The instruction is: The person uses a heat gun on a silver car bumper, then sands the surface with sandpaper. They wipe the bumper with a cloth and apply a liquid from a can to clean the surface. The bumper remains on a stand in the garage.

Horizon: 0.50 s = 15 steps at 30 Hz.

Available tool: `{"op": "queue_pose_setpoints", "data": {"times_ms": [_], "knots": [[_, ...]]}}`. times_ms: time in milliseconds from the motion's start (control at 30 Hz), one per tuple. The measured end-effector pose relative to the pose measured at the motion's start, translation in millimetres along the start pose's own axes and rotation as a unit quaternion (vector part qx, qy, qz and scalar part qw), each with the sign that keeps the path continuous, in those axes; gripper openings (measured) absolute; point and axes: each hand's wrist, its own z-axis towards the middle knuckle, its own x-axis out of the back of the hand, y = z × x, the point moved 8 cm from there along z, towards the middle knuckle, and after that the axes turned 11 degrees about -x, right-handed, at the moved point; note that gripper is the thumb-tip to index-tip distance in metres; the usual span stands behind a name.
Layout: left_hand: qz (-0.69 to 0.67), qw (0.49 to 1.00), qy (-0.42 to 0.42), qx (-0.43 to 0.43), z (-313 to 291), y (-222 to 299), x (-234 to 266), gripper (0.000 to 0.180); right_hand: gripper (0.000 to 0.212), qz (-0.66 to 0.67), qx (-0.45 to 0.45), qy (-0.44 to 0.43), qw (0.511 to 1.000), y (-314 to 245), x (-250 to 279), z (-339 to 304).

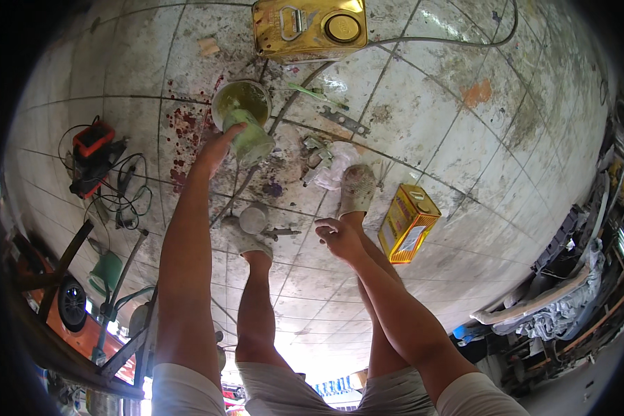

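My left hand [220, 148] is wrapped round a pale green translucent cup [251, 142]. The cup is tilted, its upper end overlapping the near rim of a round tub [264, 95] with a murky yellow-green inside. Whether anything runs from the cup I cannot tell. My right hand [338, 238] hangs above the floor near my right shin, fingers curled in, with nothing visible in them. Closest to it are my right shoe [357, 191] and an upright yellow rectangular tin [410, 222].
A gold can [305, 31] with handle and round cap stands ahead. Nearby lie a green-handled brush [317, 95], a perforated metal strip [344, 121], crumpled white cloth [336, 166] and a hose [423, 40]. A round lid-like disc [254, 218] sits by my left shoe. Left, a red-black device [93, 149] trails cables.
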Motion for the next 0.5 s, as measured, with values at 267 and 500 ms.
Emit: {"op": "queue_pose_setpoints", "data": {"times_ms": [267, 500], "knots": [[0.168, 0.985, 0.041, 0.026, 57, -54, 48, 0.088, 0.030, 0.004, -0.018, -0.026, 1.000, -25, -6, -5], [0.215, 0.913, 0.324, -0.125, -37, 64, 50, 0.058, 0.027, 0.011, -0.027, 0.043, 0.999, 14, 35, 11]]}}
